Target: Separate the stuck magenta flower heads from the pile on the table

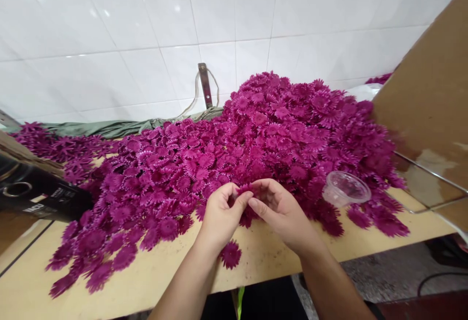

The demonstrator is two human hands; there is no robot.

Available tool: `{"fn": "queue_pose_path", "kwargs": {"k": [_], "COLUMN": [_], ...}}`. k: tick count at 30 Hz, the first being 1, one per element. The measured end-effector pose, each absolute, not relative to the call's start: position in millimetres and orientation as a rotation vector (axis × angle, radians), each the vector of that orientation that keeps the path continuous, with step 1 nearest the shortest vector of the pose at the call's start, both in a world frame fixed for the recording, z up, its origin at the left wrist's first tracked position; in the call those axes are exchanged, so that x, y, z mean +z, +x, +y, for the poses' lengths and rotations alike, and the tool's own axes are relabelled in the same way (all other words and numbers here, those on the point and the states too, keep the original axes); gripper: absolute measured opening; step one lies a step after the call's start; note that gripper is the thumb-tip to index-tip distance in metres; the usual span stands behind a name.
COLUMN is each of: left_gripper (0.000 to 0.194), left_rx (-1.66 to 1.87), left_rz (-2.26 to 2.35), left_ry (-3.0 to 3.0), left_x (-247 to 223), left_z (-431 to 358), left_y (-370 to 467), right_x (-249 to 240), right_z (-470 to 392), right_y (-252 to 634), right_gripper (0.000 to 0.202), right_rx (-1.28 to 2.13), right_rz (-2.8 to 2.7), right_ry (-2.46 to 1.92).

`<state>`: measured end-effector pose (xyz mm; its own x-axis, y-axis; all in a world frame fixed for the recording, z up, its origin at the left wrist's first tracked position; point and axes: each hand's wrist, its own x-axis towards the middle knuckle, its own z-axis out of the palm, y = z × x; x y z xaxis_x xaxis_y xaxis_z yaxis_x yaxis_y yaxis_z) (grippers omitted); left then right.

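Observation:
A large heap of magenta fabric flowers spreads over a light wooden table. My left hand and my right hand meet at the front edge of the heap, thumbs nearly touching. Between them is a magenta flower, pinched by the fingers of both hands and partly hidden by them. One loose flower lies on the table just below my left hand. A clear plastic cup sits tilted among the flowers, right of my right hand.
A black cylindrical container leans in at the left. Green cloth runs along the white tiled wall behind the heap. A metal bracket with a cord rises there. A large brown cardboard panel stands at the right.

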<state>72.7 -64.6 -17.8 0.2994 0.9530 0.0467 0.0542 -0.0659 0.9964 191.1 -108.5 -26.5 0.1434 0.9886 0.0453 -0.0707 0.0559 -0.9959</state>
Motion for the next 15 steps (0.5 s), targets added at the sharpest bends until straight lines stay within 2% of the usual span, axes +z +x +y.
{"fn": "queue_pose_path", "kwargs": {"k": [4,8,15], "left_gripper": [0.031,0.047,0.053], "left_rx": [1.007,1.001,1.048], "left_rz": [0.949,0.891,0.813], "left_ry": [1.342,1.265,1.213], "left_x": [-19,-24,-30], "left_z": [-63,-62,-62], "left_y": [73,73,73], "right_x": [-24,-24,-27], "right_z": [-103,-98,-94], "right_y": [189,189,186], "right_gripper": [0.030,0.018,0.020], "right_rx": [1.209,1.256,0.955], "right_rz": [-1.037,-1.023,-0.909], "right_ry": [-1.040,-0.976,-1.129]}}
